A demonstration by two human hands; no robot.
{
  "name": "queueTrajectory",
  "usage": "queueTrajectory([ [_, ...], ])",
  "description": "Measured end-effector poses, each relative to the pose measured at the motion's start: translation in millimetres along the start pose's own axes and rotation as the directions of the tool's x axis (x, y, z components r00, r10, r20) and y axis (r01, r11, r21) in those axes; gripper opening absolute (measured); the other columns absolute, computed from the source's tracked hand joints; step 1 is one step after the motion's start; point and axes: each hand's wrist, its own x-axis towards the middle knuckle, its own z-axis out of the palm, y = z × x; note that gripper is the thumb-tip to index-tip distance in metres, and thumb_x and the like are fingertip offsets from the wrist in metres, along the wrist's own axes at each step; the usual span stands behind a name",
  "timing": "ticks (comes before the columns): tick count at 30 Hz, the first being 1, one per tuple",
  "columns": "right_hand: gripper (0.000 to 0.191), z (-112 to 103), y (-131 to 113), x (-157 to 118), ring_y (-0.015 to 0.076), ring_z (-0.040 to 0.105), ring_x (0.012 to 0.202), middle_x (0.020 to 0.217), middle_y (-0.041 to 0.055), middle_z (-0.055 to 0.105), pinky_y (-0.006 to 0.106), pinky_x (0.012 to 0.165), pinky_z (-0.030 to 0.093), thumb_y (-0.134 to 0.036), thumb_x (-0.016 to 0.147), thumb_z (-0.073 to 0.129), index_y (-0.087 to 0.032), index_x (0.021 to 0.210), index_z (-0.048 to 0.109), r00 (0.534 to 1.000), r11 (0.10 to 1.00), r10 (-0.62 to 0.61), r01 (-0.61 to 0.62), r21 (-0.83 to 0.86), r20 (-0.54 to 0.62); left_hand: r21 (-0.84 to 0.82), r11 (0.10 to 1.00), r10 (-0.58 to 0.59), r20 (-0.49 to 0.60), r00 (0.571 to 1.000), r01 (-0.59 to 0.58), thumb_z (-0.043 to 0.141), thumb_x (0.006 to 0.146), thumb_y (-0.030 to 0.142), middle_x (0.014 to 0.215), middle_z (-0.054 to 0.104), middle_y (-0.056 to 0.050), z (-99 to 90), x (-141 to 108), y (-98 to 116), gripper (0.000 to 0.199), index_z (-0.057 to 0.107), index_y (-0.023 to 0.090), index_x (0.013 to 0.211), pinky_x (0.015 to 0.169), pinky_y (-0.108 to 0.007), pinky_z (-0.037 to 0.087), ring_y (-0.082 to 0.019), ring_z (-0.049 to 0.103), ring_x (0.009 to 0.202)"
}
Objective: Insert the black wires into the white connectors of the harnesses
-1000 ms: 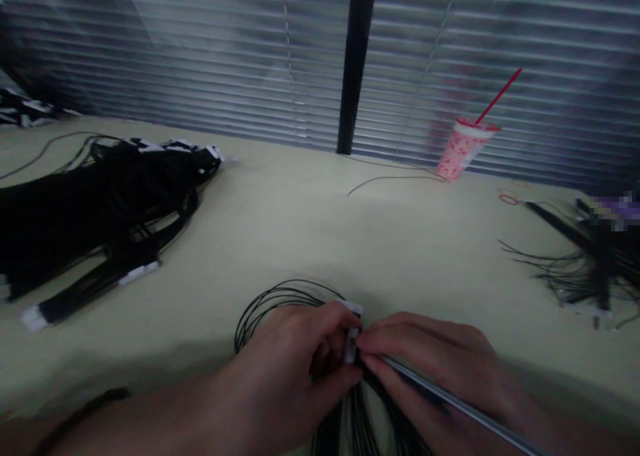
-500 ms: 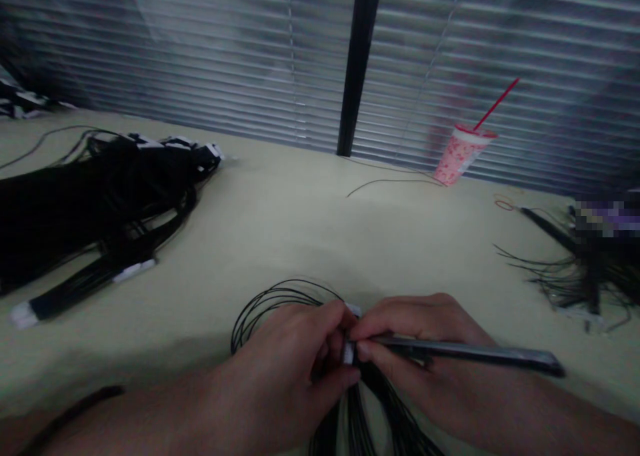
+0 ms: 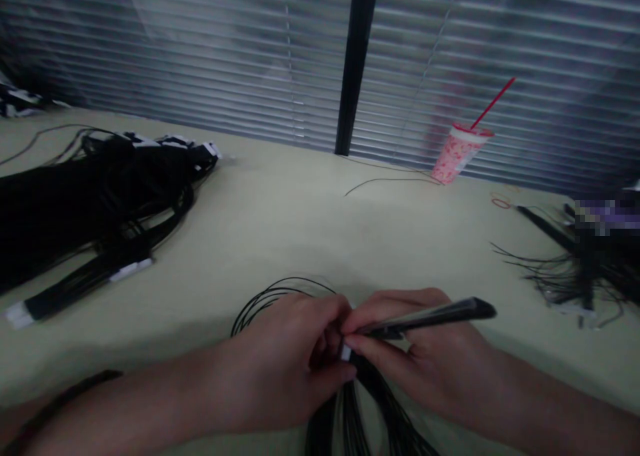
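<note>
My left hand [image 3: 300, 356] is closed around a small white connector [image 3: 346, 352] at the front middle of the table. A bundle of thin black wires [image 3: 353, 416] runs down from it toward me, and more black wires [image 3: 280, 289] loop out behind the hand. My right hand [image 3: 425, 343] pinches a slim grey tool [image 3: 425, 317] with a dark, wider back end, perhaps tweezers. Its tip is hidden by my fingers, right at the connector. The fingertips of both hands almost meet there.
On the left of the pale table [image 3: 280, 223] lies a large pile of black wire harnesses [image 3: 125, 183] with white connectors. Black cables with loose ends [image 3: 580, 269] lie at the right. A pink cup [image 3: 460, 155] with a red straw stands by the blinds [image 3: 215, 56].
The back end of the tool has swung up and to the left as my right hand turned it. My left hand stays on the connector, almost unmoved.
</note>
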Motion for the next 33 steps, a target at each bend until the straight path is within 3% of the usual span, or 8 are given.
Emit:
queueTrajectory([
  [5,0.019,7.7,4.3,-4.5,0.0136,0.057,0.08,0.086,0.002,0.062,0.025,0.074,0.044,-0.026,0.087,0.043,-0.015,0.091,0.057,1.0,0.986,-0.02,0.02,-0.165,0.004,-0.021,0.999,0.034,-0.029,0.999,-0.034,0.053,0.072,0.024,0.063,0.054,0.002,1.5,0.9,-2.1,0.006,0.053,0.018,0.073,0.048,-0.02,0.034,-0.01,0.047,0.053],
  [8,0.016,8.4,5.0,-5.3,0.013,0.056,0.08,0.086,0.0018,0.061,0.024,0.074,0.044,-0.022,0.087,0.042,-0.014,0.091,0.056,0.996,0.976,-0.08,0.084,-0.202,0.029,-0.048,0.998,0.049,-0.014,0.999,-0.05,0.053,0.072,0.022,0.064,0.055,0.002,1.0,1.8,-0.9,0.006,0.054,0.018,0.076,0.048,-0.02,0.035,-0.011,0.048,0.054],
  [12,0.011,7.9,5.5,-4.5,0.0109,0.056,0.081,0.087,0.0001,0.061,0.021,0.077,0.042,-0.015,0.085,0.046,-0.014,0.09,0.055,0.99,0.975,-0.136,0.14,-0.174,0.033,-0.079,0.996,0.045,-0.01,0.999,-0.045,0.051,0.073,0.02,0.066,0.056,0.001,0.8,2.4,-0.4,0.008,0.054,0.017,0.079,0.05,-0.021,0.036,-0.011,0.05,0.055],
  [18,0.014,11.4,7.1,-2.7,0.0117,0.057,0.075,0.082,0.002,0.061,0.022,0.071,0.045,-0.02,0.086,0.043,-0.013,0.088,0.056,0.992,0.986,-0.118,0.113,-0.121,-0.035,-0.048,0.997,0.058,-0.012,0.998,-0.059,0.051,0.073,0.02,0.068,0.056,0.001,4.6,2.3,-4.2,0.006,0.054,0.018,0.078,0.053,-0.022,0.038,-0.012,0.051,0.057],
  [25,0.013,16.5,5.8,-2.0,0.0109,0.056,0.081,0.086,0.002,0.062,0.022,0.078,0.043,-0.02,0.086,0.046,-0.014,0.09,0.056,0.985,0.986,-0.153,0.147,-0.076,-0.074,-0.088,0.99,0.109,-0.03,0.994,-0.111,0.048,0.075,0.017,0.068,0.055,0.001,6.7,4.8,-1.5,0.008,0.053,0.018,0.08,0.055,-0.022,0.039,-0.012,0.05,0.059],
  [29,0.012,14.9,6.9,-1.9,0.0092,0.056,0.073,0.079,0.0002,0.061,0.02,0.069,0.045,-0.02,0.085,0.046,-0.015,0.086,0.057,0.979,0.983,-0.024,0.06,0.172,-0.202,-0.064,0.997,0.043,-0.011,0.999,-0.044,0.05,0.075,0.019,0.066,0.053,0.003,-1.4,1.9,1.1,0.009,0.051,0.019,0.083,0.051,-0.021,0.036,-0.01,0.047,0.055],
  [33,0.01,6.1,12.1,-6.7,0.008,0.054,0.064,0.073,-0.0006,0.058,0.018,0.057,0.044,-0.017,0.084,0.045,-0.017,0.084,0.056,0.895,0.955,0.156,-0.029,0.294,-0.418,-0.109,0.994,0.028,0.007,1.0,-0.027,0.05,0.077,0.023,0.066,0.051,0.004,-4.3,-2.7,-3.4,0.012,0.049,0.02,0.088,0.048,-0.019,0.034,-0.009,0.044,0.054],
])
